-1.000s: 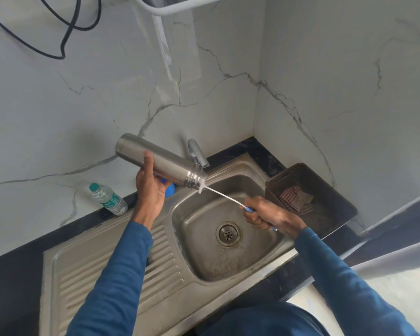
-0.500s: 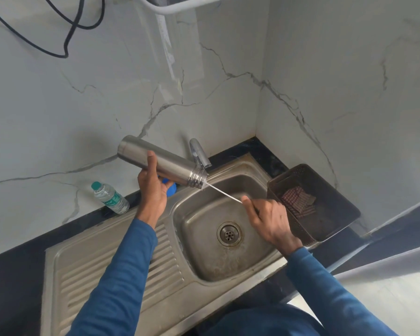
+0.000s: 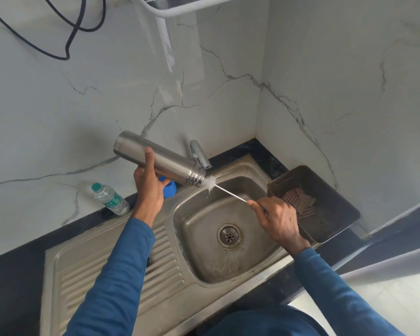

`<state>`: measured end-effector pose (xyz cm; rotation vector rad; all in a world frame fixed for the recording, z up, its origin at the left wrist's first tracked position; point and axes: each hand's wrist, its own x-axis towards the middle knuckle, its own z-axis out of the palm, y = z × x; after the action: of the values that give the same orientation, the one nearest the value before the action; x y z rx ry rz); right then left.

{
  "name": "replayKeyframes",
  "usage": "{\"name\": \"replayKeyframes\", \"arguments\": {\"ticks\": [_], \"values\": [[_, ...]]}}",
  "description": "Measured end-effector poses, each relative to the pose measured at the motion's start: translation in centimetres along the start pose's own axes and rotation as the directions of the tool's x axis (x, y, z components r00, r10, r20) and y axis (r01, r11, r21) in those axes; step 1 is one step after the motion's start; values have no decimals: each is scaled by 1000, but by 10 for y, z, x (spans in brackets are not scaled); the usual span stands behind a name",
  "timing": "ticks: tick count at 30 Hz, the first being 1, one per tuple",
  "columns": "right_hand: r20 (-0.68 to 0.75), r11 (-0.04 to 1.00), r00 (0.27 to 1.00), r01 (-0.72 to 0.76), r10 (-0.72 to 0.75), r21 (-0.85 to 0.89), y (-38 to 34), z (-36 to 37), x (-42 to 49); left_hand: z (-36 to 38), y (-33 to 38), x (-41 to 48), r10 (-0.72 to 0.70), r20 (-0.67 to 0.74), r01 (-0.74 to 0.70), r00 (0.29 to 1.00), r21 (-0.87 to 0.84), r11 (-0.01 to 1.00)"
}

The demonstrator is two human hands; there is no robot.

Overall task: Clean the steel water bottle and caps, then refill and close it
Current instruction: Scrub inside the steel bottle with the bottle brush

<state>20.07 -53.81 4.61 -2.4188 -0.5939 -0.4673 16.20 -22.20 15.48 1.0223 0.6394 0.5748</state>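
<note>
Head view: the steel bottle (image 3: 165,163) is held in the air above the rear left corner of the sink (image 3: 192,229), just in front of the tap (image 3: 199,154). It lies tilted, with its base raised toward the left and its open, threaded mouth lower and pointing right. The left hand (image 3: 148,190) carries it near mid-body; the grip is closed around the bottle, with the thumb laid over the upper side and the fingers wrapped underneath. A bottle brush (image 3: 230,194) meets the mouth: its white bristle head sits at the opening, partly outside it, and its thin white stem runs down and to the right to the right hand (image 3: 277,219). The right-hand grip is closed on the brush, fingers pinching the stem where it joins a dark blue handle; most of the handle is hidden inside the hand. The right hand hovers over the basin, above and to the right of the drain (image 3: 229,235). A blue object (image 3: 169,189) is partly hidden behind the left hand, at the sink's back edge. A small plastic water bottle (image 3: 110,200) lies on the dark tabletop (image 3: 10,287) against the wall, left of the hand. A dark basket (image 3: 335,214) stands just right of the basin and contains a checked cloth (image 3: 298,201).
</note>
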Motion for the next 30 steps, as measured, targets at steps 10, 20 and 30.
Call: {"name": "replayKeyframes", "arguments": {"ticks": [10, 20, 30], "values": [[33, 969, 983, -182, 179, 169, -13, -3, 20, 2, -13, -2, -84, -41, 83, 996, -17, 996], [-147, 975, 987, -32, 65, 221, -6, -8, 33, -2, -18, -6, -103, -76, 104, 992, 12, 994], [-254, 968, 967, 61, 2, 242, -15, -15, 37, -1, -16, -7, -121, -115, 119, 986, -26, 993]]}}
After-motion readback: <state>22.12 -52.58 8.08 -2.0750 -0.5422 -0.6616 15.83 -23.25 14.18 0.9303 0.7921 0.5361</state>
